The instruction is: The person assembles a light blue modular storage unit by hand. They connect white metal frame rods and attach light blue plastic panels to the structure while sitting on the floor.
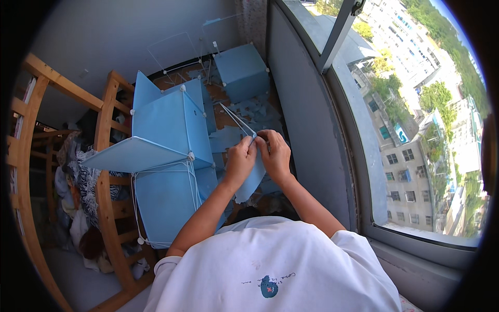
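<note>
My left hand (240, 162) and my right hand (277, 155) meet in front of me, both closed in a pinch. Between them is a light blue plastic sheet (252, 182), its lower part hanging beneath the fingers with a ragged bottom edge. Thin white wire rods (235, 117) stick out from the fingertips toward the far left, apparently part of a panel frame. My fingers hide exactly where sheet and rods meet. Left of my hands stands a blue panel storage cube rack (165, 125) with white corner connectors (191, 156).
Torn blue scraps (257, 110) litter the floor. A blue cube (241, 70) stands in the far corner, with bare wire frames (174, 49) beside it. At left rises a wooden bed frame (104, 151) with clothes behind it. A wall and window (358, 171) close off the right.
</note>
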{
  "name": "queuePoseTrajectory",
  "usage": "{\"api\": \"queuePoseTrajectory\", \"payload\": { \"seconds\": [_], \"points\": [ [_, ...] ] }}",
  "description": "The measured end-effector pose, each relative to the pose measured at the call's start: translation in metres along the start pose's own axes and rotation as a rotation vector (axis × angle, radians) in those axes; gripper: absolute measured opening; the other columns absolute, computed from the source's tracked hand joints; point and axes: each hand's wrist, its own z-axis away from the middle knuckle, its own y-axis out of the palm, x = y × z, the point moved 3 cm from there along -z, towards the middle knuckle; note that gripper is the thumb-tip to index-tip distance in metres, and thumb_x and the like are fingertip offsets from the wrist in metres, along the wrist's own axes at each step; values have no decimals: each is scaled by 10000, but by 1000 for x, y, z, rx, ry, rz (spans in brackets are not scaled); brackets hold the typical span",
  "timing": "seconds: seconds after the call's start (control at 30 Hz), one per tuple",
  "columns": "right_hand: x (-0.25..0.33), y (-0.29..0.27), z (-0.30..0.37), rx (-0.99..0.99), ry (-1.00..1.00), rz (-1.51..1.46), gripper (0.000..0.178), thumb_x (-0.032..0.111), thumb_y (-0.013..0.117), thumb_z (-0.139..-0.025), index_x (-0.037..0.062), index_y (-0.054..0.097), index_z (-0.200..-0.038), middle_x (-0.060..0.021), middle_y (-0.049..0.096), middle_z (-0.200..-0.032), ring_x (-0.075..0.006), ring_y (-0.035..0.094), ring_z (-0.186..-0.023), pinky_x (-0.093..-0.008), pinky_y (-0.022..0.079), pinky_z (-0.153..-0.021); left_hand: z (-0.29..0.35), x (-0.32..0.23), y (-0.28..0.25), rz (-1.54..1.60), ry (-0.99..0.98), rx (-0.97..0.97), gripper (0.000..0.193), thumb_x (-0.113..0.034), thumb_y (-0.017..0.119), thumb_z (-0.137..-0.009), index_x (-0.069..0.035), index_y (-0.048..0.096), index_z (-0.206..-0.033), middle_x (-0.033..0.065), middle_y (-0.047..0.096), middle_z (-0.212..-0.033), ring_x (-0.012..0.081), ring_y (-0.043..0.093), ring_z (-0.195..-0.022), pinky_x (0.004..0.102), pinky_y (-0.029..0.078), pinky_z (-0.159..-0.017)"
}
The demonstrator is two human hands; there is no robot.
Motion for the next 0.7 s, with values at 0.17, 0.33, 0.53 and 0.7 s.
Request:
{"api": "queuePoseTrajectory", "payload": {
  "seconds": [0.17, 0.33, 0.53, 0.7],
  "points": [
    [7, -11, -7, 103, -22, 207, 290, 285, 628, -779, 47, 502, -672, -93, 572, -683, -272, 561, -626, -362, 426, -523, 0, 2, 9, -123, 72, -68, 80, -70, 540, -818, 3, 550, -786, 191, 573, -697, 367, 575, -658, 391, 438, -541],
    [-5, -6, -19, 447, 66, 124, 361, 357, 542, -834, 46, 517, -651, -148, 575, -591, -332, 568, -559, -403, 435, -499, 3, 2, -1, -39, 82, -60, 71, -66, 580, -801, -2, 597, -825, 170, 578, -653, 308, 589, -586, 338, 439, -516],
    [-12, -13, -15, 399, -74, 227, 302, 270, 527, -851, 44, 517, -652, -132, 530, -542, -302, 531, -503, -372, 409, -468, 2, 1, 12, -41, 105, 47, 79, -68, 589, -789, 6, 582, -815, 169, 553, -638, 261, 541, -532, 323, 421, -511],
    [-16, -22, -12, 375, -138, 24, 241, 171, 545, -821, 18, 510, -638, -134, 501, -534, -284, 493, -479, -349, 390, -463, 5, -1, 9, 32, 75, 150, 91, -81, 581, -799, 9, 572, -802, 128, 548, -627, 183, 518, -532, 300, 406, -518]
  ]
}}
